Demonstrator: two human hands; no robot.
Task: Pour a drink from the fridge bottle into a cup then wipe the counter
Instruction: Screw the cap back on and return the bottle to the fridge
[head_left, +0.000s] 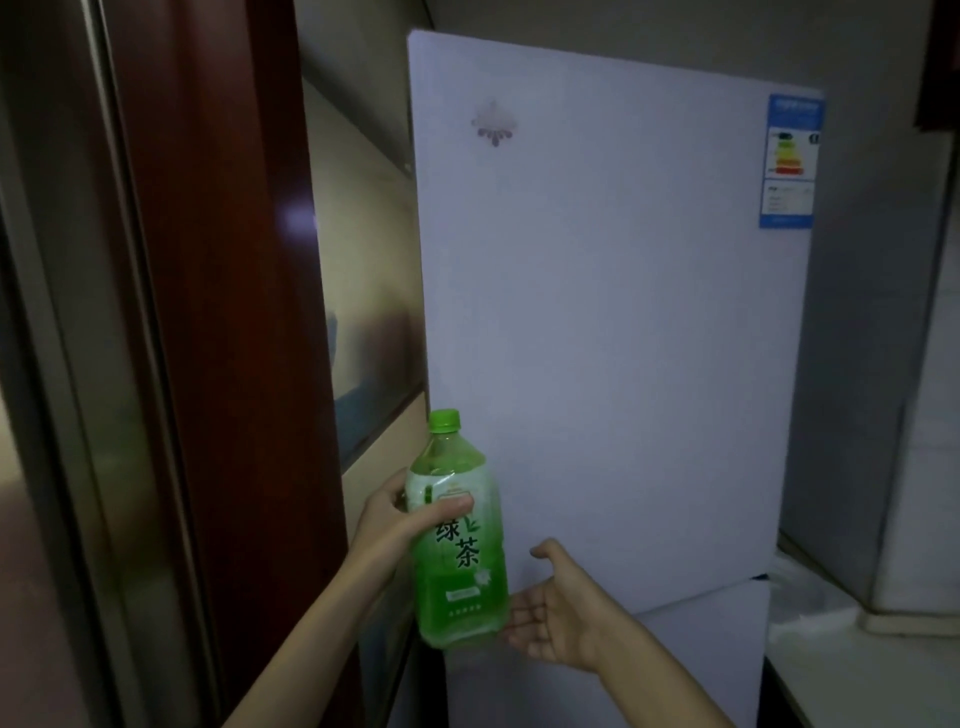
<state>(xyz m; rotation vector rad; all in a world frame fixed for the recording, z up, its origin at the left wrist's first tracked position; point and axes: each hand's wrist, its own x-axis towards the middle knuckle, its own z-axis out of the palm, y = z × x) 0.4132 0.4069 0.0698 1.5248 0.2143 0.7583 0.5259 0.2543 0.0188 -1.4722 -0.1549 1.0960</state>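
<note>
A green tea bottle (460, 535) with a green cap and a green label is held upright in front of the white fridge (613, 312). My left hand (400, 514) grips the bottle around its upper body, thumb across the label. My right hand (553, 608) is open, palm toward the bottle's lower right side, fingertips at or very near its base. The upper fridge door looks shut. No cup is in view.
A dark red door frame (223, 312) and a metal sliding-door rail (98, 364) stand at the left. A counter edge (852, 670) with white plastic wrap lies at the lower right. A blue energy label (790, 161) sits on the fridge's top right corner.
</note>
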